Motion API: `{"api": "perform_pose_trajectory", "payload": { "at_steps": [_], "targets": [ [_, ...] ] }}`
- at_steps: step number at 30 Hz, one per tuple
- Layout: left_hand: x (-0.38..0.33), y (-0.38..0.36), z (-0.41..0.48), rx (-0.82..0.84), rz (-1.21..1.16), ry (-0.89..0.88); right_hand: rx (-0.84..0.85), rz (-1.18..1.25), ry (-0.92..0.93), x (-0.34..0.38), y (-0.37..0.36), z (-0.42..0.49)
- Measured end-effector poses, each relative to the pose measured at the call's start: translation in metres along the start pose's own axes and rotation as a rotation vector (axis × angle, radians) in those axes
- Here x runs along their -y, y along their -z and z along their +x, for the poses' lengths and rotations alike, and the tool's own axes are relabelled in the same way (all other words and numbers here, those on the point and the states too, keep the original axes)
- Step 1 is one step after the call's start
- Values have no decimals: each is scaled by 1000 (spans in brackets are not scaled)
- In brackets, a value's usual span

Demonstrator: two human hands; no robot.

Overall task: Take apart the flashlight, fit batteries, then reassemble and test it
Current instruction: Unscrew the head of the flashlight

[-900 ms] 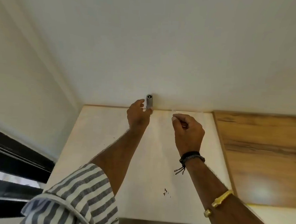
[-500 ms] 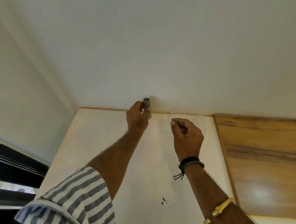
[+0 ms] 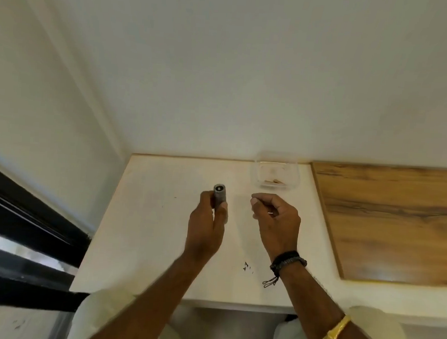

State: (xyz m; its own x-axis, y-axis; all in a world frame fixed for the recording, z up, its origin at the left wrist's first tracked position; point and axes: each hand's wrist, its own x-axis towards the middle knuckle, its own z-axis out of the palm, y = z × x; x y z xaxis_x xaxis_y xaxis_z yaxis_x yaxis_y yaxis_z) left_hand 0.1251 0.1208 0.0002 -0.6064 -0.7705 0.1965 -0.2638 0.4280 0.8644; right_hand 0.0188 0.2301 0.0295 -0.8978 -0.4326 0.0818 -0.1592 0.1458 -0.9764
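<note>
My left hand [image 3: 207, 229] grips a small grey flashlight [image 3: 219, 197] upright over the white table [image 3: 146, 230], its round end facing up toward me. My right hand [image 3: 277, 220] hovers just to the right with thumb and forefinger pinched together; whether anything small sits between them cannot be made out. A clear plastic box [image 3: 276, 174] with small tan pieces inside stands at the table's back edge, just beyond my right hand.
A wood-grain board [image 3: 393, 221] adjoins the white table on the right. A white wall rises behind. A dark window frame [image 3: 23, 216] runs along the left. Small dark specks [image 3: 246, 266] lie on the table near my right wrist.
Both hands have drawn back from the wall toward me, the left one carrying the flashlight. The clear box, barely visible before beyond the right hand, now stands in plain view.
</note>
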Motion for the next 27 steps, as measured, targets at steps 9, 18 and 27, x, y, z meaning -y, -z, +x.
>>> {"api": "perform_pose_trajectory", "payload": {
  "at_steps": [9,18,27],
  "targets": [
    [-4,16,-84,148,236,-157,175,94,-98,-13,28,-76],
    [4,33,-101,251,455,-253,249,-46,-82,-20,34,-99],
    [-9,42,-106,308,577,-350,234,-208,-49,-24,32,-110]
  ]
}}
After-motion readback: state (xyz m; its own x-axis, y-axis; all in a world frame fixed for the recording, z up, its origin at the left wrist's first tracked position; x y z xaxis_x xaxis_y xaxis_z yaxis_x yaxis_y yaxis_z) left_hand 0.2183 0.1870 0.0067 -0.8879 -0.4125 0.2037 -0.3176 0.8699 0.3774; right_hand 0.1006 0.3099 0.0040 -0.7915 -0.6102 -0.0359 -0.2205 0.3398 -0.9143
